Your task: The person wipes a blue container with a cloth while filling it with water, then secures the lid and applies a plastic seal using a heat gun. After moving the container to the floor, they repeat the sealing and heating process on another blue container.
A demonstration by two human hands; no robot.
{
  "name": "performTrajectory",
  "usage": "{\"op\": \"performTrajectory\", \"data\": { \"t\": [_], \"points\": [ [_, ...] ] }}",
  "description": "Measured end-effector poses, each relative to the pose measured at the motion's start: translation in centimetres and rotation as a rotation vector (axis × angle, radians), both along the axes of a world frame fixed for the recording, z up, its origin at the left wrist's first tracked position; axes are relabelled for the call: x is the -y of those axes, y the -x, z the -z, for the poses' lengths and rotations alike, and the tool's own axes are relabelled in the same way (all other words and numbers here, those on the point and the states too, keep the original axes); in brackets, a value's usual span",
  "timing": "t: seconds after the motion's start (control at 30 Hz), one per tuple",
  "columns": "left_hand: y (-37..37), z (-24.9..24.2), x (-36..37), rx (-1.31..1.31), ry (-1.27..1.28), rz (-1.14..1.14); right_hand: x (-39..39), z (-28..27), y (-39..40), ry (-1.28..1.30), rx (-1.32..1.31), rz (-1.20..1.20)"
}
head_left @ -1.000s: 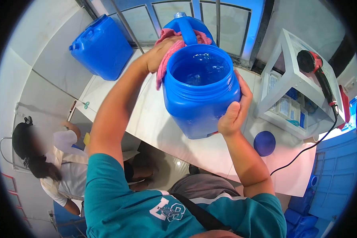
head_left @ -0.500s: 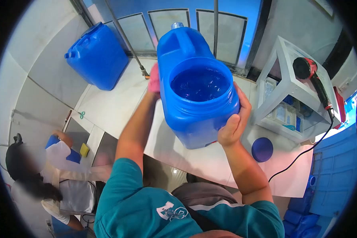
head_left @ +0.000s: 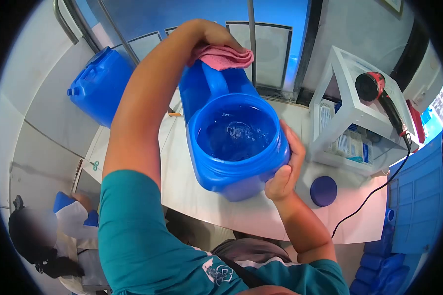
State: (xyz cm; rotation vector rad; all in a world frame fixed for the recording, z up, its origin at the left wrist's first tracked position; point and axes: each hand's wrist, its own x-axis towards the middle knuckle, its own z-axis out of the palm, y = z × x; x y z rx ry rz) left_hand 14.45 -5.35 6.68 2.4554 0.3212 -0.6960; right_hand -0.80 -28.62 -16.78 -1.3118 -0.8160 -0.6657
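A large blue jug stands on the white table, its wide round mouth facing up towards me and its moulded handle behind the mouth. Clear liquid with ripples shows inside. My left hand is closed on a pink cloth and presses it on the far top end of the jug, hiding the small spout. Against the jug's right side rests my right hand, fingers and thumb gripping the shoulder below the rim. A dark blue round lid lies on the table to the right.
Another blue container stands at the back left. On the right a white shelf unit holds baskets, with a red and black heat gun on top and its cord trailing down. A co-worker is at lower left.
My left hand has moved with the cloth from the jug's left side up over its far top end. The jug sits slightly lower and further left in view.
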Motion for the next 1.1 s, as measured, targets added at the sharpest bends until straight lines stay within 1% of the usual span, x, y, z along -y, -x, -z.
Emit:
{"op": "performTrajectory", "data": {
  "t": [0.03,0.1,0.13,0.17,0.2,0.23,0.27,0.3,0.37,0.43,0.5,0.57,0.63,0.67,0.73,0.8,0.83,0.87,0.93,0.97,1.0,1.03,1.1],
  "points": [
    [-0.6,0.9,-1.5,0.002,0.001,0.005,0.1,0.0,0.0,0.008,-0.006,0.001],
    [-3.0,4.8,-6.9,0.184,0.358,0.153,0.3,-0.1,0.2,0.035,-0.013,0.02],
    [-3.7,6.9,-8.4,0.284,0.544,0.174,0.3,-0.1,0.1,0.063,-0.027,0.029],
    [-4.2,10.3,-9.6,0.391,0.745,0.137,0.3,0.0,0.1,0.063,-0.031,0.034],
    [-3.9,14.2,-9.9,0.498,0.957,0.049,0.1,0.3,-0.1,0.042,-0.039,0.027],
    [-3.0,18.0,-9.9,0.582,1.106,-0.055,-0.1,0.5,0.1,0.024,-0.053,0.009],
    [-2.2,21.3,-9.7,0.647,1.191,-0.171,-0.2,0.9,0.4,0.03,-0.072,-0.002],
    [-1.4,24.3,-9.5,0.709,1.255,-0.277,-0.3,1.0,0.2,0.009,-0.07,-0.016],
    [1.4,28.8,-8.7,0.788,1.305,-0.454,-0.3,1.2,-0.2,-0.001,-0.081,-0.047],
    [5.2,32.3,-6.9,0.838,1.325,-0.626,-0.5,1.4,-0.3,-0.048,-0.048,-0.058],
    [10.1,34.9,-3.8,0.887,1.338,-0.778,-0.7,1.6,-0.6,-0.052,-0.056,-0.08],
    [15.6,36.3,-0.3,0.924,1.33,-0.922,-0.6,1.3,-0.4,-0.043,-0.056,-0.081],
    [20.6,35.7,4.1,0.979,1.318,-1.032,-0.5,0.9,0.0,-0.029,-0.042,-0.062],
    [22.6,34.7,6.6,1.018,1.31,-1.076,-0.6,0.8,-0.2,-0.025,-0.023,-0.039],
    [25.5,31.6,11.6,1.097,1.277,-1.128,-0.8,1.4,-1.3,-0.096,0.203,0.017],
    [26.5,27.3,14.6,1.179,1.245,-1.152,-0.4,0.5,0.0,0.013,0.015,-0.009],
    [26.4,24.6,15.1,1.217,1.242,-1.162,-0.3,0.3,0.1,0.018,0.02,-0.018],
    [26.0,21.7,15.0,1.246,1.244,-1.17,-0.1,0.4,0.1,0.02,0.011,-0.017],
    [24.6,16.4,13.6,1.298,1.274,-1.147,0.3,0.4,-0.3,0.007,0.013,-0.088],
    [23.9,14.1,12.9,1.302,1.293,-1.147,0.5,0.7,-0.6,-0.014,0.001,-0.167],
    [23.8,13.2,11.7,1.301,1.314,-1.064,0.7,0.8,-0.5,-0.016,-0.005,-0.153],
    [23.7,12.8,10.0,1.261,1.345,-0.999,1.0,0.8,-0.4,-0.026,-0.03,-0.205],
    [22.7,13.9,7.3,1.163,1.39,-0.932,1.4,1.0,-0.3,-0.031,-0.069,-0.309]
  ]
}}
